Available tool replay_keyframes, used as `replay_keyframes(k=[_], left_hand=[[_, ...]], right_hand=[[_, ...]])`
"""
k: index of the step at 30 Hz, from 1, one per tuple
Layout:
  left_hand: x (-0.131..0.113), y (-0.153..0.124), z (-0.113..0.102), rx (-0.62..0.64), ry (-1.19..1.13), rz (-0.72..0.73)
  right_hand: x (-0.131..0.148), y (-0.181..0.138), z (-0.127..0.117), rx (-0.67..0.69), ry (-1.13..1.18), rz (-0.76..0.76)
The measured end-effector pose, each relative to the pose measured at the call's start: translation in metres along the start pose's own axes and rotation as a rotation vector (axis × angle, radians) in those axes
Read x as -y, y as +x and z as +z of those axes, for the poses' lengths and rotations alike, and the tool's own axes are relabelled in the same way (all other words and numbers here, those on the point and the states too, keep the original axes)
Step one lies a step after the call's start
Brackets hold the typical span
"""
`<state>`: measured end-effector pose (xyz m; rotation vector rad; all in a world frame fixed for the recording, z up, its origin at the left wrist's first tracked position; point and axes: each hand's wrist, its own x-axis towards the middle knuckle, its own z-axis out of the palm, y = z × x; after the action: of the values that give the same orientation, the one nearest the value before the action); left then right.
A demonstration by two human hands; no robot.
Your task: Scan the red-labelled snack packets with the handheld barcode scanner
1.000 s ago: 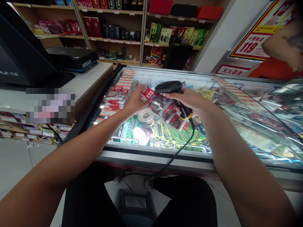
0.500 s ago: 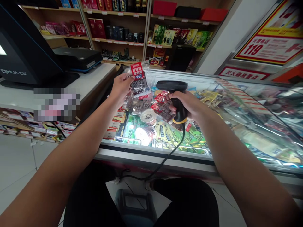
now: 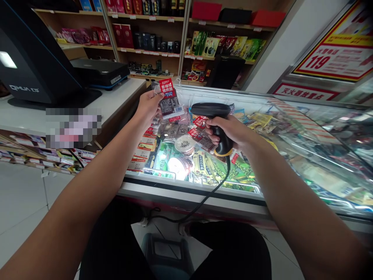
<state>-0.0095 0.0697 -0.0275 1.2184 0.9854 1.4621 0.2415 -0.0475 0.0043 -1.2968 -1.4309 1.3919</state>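
My left hand (image 3: 148, 105) is closed on a clear snack packet with a red label (image 3: 170, 102), held up above the glass-topped freezer chest (image 3: 192, 186). My right hand (image 3: 230, 132) grips the handle of a black barcode scanner (image 3: 211, 111), whose head sits just right of the packet. The scanner's black cable (image 3: 212, 190) hangs down over the freezer's front edge. More red-labelled packets (image 3: 201, 132) lie on the glass under the scanner.
A white counter (image 3: 110, 99) at left carries a black screen (image 3: 26, 66) and a black scale (image 3: 100, 72). Shelves of packaged goods (image 3: 180, 39) line the back wall. The freezer holds several packs and tubs. A red and yellow sign (image 3: 335, 54) hangs at right.
My left hand picked one packet off the pile and raised it beside the scanner head. The scanner stayed almost level. The person in orange at the right has left the view.
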Motion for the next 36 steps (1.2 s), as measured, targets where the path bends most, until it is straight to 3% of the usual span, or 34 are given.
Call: replay_keyframes(k=[2,5,9,11,14,15,17,20,25,32,36], left_hand=[[0.000,0.007,-0.009,-0.074,0.096,-0.019],[0.003,0.018,-0.030,-0.187,0.422,0.015],[0.004,0.017,-0.052,-0.160,0.941,0.063],[0.002,0.009,-0.049,-0.152,1.106,0.091],[-0.002,-0.010,-0.027,-0.064,1.205,0.219],[-0.003,-0.020,-0.015,0.012,1.210,0.279],[-0.002,-0.041,0.009,0.293,1.204,0.325],[0.007,-0.070,0.038,0.609,1.106,0.191],[0.024,-0.085,0.054,0.566,1.135,0.142],[0.002,-0.069,0.049,0.326,0.473,-0.116],[-0.015,-0.044,0.031,0.200,0.338,-0.033]], right_hand=[[0.002,-0.001,-0.005,-0.104,-0.122,0.023],[0.003,0.002,-0.018,-0.271,-0.312,0.112],[0.000,0.007,-0.036,-0.331,-0.488,0.175],[0.000,0.008,-0.039,-0.336,-0.607,0.172],[0.001,0.008,-0.037,-0.356,-0.734,0.159],[0.001,0.008,-0.036,-0.360,-0.748,0.162],[0.001,0.009,-0.034,-0.361,-0.744,0.170],[-0.001,0.010,-0.035,-0.351,-0.669,0.174],[0.003,0.006,-0.033,-0.318,-0.441,0.227],[0.008,0.003,-0.025,-0.297,-0.286,0.202],[0.010,-0.001,-0.026,-0.273,-0.239,0.113]])
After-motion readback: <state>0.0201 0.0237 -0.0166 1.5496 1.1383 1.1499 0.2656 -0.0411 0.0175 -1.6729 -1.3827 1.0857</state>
